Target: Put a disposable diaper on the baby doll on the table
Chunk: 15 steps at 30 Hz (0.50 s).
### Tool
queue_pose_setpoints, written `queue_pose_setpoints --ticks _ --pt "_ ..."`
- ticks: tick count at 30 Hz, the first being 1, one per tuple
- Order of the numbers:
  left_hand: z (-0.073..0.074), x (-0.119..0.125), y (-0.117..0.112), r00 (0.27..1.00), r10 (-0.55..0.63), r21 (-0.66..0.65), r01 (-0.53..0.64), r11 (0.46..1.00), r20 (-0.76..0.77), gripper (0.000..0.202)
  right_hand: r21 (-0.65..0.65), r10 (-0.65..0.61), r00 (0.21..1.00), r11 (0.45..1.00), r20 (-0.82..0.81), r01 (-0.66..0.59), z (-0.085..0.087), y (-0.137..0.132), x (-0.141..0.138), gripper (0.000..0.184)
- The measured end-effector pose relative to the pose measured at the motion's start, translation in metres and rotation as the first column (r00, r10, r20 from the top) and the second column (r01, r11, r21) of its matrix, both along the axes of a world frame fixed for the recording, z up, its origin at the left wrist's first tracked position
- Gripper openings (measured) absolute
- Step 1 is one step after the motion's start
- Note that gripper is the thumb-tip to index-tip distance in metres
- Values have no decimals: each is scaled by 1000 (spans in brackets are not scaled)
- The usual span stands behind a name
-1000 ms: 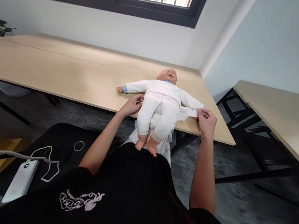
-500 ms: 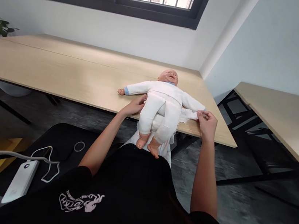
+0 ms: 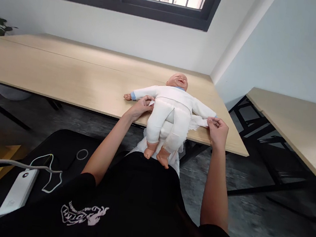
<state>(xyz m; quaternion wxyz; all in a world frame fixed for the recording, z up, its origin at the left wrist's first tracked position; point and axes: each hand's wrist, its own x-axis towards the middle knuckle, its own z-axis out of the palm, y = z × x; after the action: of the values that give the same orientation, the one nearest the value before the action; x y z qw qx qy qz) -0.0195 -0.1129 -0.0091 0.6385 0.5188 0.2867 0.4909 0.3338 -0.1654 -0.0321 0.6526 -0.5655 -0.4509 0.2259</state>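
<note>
A baby doll (image 3: 175,95) in white clothes with blue cuffs lies on its back on the table, arms spread and legs hanging over the front edge. Beneath its hips is a white diaper (image 3: 196,122), whose front part hangs down behind the legs. My right hand (image 3: 217,131) pinches the diaper's right tab between thumb and fingers, stretching it out sideways. At the doll's other hip, my left hand (image 3: 141,107) is closed on the diaper's left tab, a small white corner of which shows by the fingers. The doll's body hides the diaper's middle.
The light wood table (image 3: 88,74) runs along the wall under a window (image 3: 118,0). Another table (image 3: 299,125) stands to the right. On a black chair (image 3: 64,141) lie a white power bank (image 3: 19,193) with its cable and a bracelet (image 3: 82,154).
My left hand has shifted slightly up and outward at the doll's hip, and more of the white tab shows at its fingers. My right hand keeps its pinch almost unmoved.
</note>
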Motion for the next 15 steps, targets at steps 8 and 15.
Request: queue_pose_setpoints --ticks 8,15 --pt "2 -1 6 968 225 -205 -199 958 112 15 8 6 1000 1000 0 -6 0 1 1 42" --pt "-2 5 6 949 309 -117 -300 947 65 24 15 10 999 1000 -31 -9 0 1 0 42"
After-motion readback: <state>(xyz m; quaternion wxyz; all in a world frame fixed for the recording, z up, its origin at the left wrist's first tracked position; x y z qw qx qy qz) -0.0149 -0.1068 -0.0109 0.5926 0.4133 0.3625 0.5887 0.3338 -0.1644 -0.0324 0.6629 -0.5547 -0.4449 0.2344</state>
